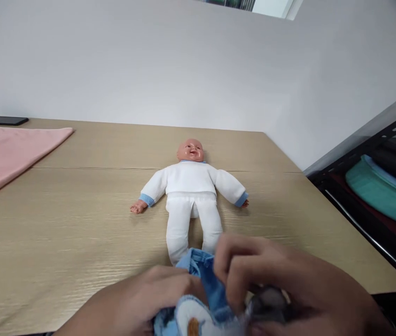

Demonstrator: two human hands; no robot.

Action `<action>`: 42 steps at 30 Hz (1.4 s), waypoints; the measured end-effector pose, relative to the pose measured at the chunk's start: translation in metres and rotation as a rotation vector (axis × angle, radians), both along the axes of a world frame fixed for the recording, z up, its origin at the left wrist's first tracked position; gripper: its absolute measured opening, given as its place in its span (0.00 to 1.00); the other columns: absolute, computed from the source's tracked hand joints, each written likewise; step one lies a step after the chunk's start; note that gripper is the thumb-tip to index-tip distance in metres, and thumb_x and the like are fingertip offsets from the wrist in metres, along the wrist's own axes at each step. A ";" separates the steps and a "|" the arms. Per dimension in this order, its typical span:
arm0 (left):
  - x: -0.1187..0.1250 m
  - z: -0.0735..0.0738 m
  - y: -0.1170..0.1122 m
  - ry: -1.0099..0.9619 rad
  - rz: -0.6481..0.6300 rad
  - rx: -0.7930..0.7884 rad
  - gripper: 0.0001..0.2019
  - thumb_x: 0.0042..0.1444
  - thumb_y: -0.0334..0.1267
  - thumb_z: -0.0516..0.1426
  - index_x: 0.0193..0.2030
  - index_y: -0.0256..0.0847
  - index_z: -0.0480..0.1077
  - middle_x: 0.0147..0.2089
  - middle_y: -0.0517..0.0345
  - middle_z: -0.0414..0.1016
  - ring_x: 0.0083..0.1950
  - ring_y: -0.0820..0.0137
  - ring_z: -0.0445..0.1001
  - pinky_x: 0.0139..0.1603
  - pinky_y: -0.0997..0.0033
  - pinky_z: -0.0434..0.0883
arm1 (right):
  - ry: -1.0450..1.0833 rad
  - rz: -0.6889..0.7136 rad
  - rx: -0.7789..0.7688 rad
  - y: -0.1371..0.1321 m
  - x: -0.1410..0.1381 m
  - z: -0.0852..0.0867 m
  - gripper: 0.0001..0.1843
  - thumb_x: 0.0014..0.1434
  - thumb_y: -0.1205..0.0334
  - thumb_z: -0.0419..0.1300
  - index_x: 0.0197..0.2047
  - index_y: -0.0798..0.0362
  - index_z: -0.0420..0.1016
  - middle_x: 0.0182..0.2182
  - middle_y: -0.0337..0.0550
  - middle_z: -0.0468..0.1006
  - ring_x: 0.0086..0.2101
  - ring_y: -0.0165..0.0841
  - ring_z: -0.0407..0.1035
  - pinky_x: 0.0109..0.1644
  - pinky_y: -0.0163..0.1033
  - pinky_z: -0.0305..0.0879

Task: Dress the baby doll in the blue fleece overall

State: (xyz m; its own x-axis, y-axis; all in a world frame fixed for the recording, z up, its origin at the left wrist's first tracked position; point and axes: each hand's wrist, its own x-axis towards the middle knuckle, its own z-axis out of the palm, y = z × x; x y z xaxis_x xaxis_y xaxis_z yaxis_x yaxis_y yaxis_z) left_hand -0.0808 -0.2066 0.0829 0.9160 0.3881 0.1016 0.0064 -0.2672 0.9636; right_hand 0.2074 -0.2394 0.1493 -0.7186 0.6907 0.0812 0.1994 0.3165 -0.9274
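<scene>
A baby doll [191, 179] lies on its back on the wooden table, its head towards the wall. It has a white long-sleeved top with blue cuffs and white legs. Close to me, just below the doll's feet, is a small blue doll garment [215, 289] with a white patch and a brown shape on it. My left hand [163, 289] is closed on its left side. The curled fingers of my right hand [264, 270] grip its right edge. By my right fingers is something dark and blurred that I cannot make out. The garment's lower part is cut off by the frame.
A pink cloth [12, 156] is spread at the table's left, with a black phone [4, 121] behind it. On the right, beyond the table edge, a black rack [352, 212] holds folded teal cloth [383, 191]. A white wall stands behind the table [89, 219].
</scene>
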 end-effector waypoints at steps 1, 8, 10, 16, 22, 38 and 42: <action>-0.004 -0.002 0.001 0.048 0.087 0.004 0.25 0.69 0.67 0.60 0.50 0.46 0.77 0.46 0.55 0.83 0.43 0.66 0.79 0.44 0.73 0.78 | 0.011 -0.047 -0.012 0.006 -0.002 -0.006 0.13 0.63 0.60 0.74 0.48 0.46 0.78 0.49 0.44 0.81 0.46 0.35 0.79 0.52 0.35 0.78; -0.017 -0.006 0.024 -0.072 0.477 0.020 0.20 0.62 0.56 0.73 0.47 0.45 0.77 0.38 0.62 0.77 0.37 0.71 0.76 0.39 0.79 0.77 | 0.087 0.116 -0.108 0.027 -0.019 -0.063 0.19 0.64 0.45 0.72 0.45 0.53 0.81 0.41 0.40 0.81 0.39 0.33 0.75 0.47 0.34 0.75; -0.023 -0.002 0.037 0.072 0.423 0.105 0.22 0.63 0.53 0.72 0.58 0.48 0.78 0.48 0.59 0.82 0.48 0.64 0.81 0.51 0.72 0.81 | 0.054 0.013 -0.053 0.030 -0.016 -0.056 0.15 0.65 0.49 0.70 0.43 0.52 0.81 0.42 0.42 0.81 0.39 0.34 0.75 0.48 0.35 0.75; -0.035 0.004 0.068 0.392 0.256 0.277 0.33 0.64 0.55 0.71 0.74 0.54 0.73 0.69 0.52 0.80 0.71 0.52 0.77 0.72 0.55 0.75 | -0.151 -0.329 -0.003 0.049 0.013 -0.032 0.19 0.75 0.45 0.60 0.53 0.51 0.83 0.43 0.46 0.83 0.49 0.43 0.78 0.56 0.44 0.77; -0.023 0.009 0.077 0.303 0.342 0.268 0.17 0.70 0.49 0.67 0.62 0.50 0.80 0.63 0.56 0.82 0.65 0.56 0.78 0.67 0.60 0.76 | -0.328 -0.202 0.058 0.080 0.033 -0.044 0.24 0.63 0.44 0.74 0.55 0.51 0.82 0.34 0.38 0.80 0.34 0.35 0.73 0.38 0.35 0.70; -0.015 0.015 0.091 0.156 0.444 0.037 0.23 0.62 0.47 0.73 0.60 0.45 0.76 0.54 0.55 0.81 0.56 0.61 0.79 0.56 0.67 0.79 | -0.057 -0.115 -0.077 0.097 0.026 -0.046 0.26 0.59 0.51 0.79 0.56 0.53 0.84 0.44 0.43 0.86 0.45 0.39 0.79 0.53 0.41 0.77; -0.011 0.017 0.093 0.169 0.371 0.045 0.21 0.66 0.46 0.71 0.62 0.48 0.74 0.56 0.58 0.79 0.58 0.62 0.78 0.59 0.69 0.77 | -0.101 -0.003 -0.170 0.103 0.021 -0.043 0.51 0.45 0.49 0.87 0.69 0.51 0.78 0.57 0.48 0.86 0.54 0.45 0.80 0.65 0.46 0.74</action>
